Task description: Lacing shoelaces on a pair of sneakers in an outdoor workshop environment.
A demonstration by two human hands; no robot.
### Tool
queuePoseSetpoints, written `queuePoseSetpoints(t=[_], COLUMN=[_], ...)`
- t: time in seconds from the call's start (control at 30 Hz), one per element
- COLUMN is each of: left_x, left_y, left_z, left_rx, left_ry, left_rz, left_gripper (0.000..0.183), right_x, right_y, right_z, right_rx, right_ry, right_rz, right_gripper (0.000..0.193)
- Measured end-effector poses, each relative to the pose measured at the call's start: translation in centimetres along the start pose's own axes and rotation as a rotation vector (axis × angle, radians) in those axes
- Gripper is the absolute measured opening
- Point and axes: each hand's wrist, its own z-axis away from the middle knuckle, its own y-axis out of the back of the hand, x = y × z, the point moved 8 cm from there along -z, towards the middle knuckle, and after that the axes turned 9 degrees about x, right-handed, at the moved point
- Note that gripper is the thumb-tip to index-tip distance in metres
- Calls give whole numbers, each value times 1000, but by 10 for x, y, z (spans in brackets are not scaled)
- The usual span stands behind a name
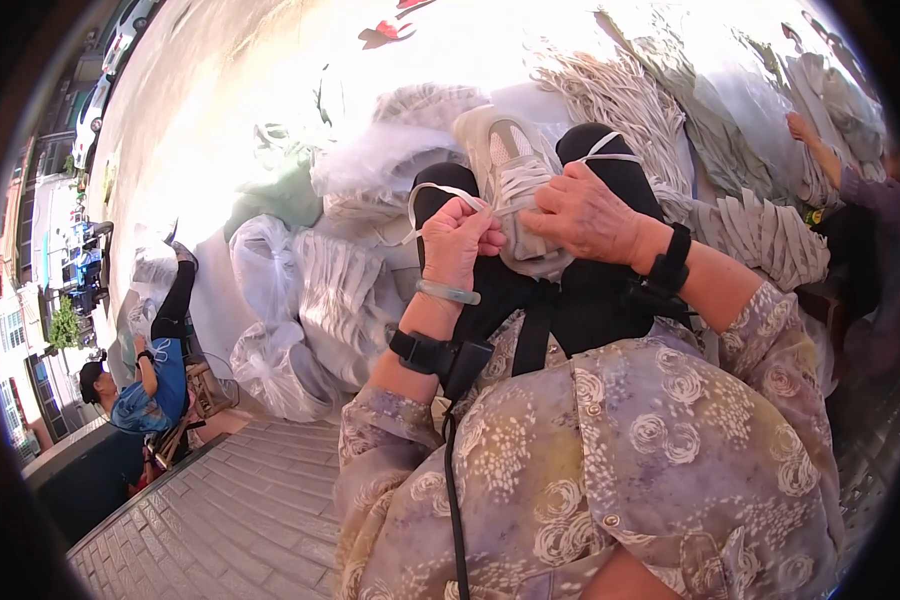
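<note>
A pale beige-white sneaker (515,185) rests between my knees, its toe pointing away from me and its laces partly threaded. My left hand (457,238) is closed at the shoe's left side, pinching a white shoelace (420,200) whose loose part loops over my left knee. On the other side, my right hand (588,215) bends over the shoe's lacing with its fingers closed on a lace. Another loop of that lace stands up over my right knee (595,146). The fingertips of the right hand partly hide the shoe's opening.
Clear plastic bags of pale shoe parts (285,350) lie to my left. A heap of white laces (620,100) spreads ahead on the right, above a row of stacked pale pieces (760,235). A person in blue (155,400) sits far left; another person's arm (820,150) shows at right.
</note>
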Motion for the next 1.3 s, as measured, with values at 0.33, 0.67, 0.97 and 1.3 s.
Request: queuePoseSetpoints(t=[0.33, 0.67, 0.97, 1.3], left_x=[-6, -6, 9, 33], left_y=[4, -2, -12, -27], left_z=[-5, -10, -18, 26], left_rx=[24, 56, 129, 64], left_ry=[-88, -197, -635, -812], left_rz=[-204, -209, -641, -830], left_gripper=[8, 7, 16, 32], right_x=[4, 1, 6, 17], right_y=[-6, -3, -9, -10], right_z=[-2, -3, -4, -2], right_rx=[39, 28, 67, 76], right_ry=[-54, -9, -98, -189], right_rz=[48, -5, 10, -77], right_gripper=[21, 17, 20, 21])
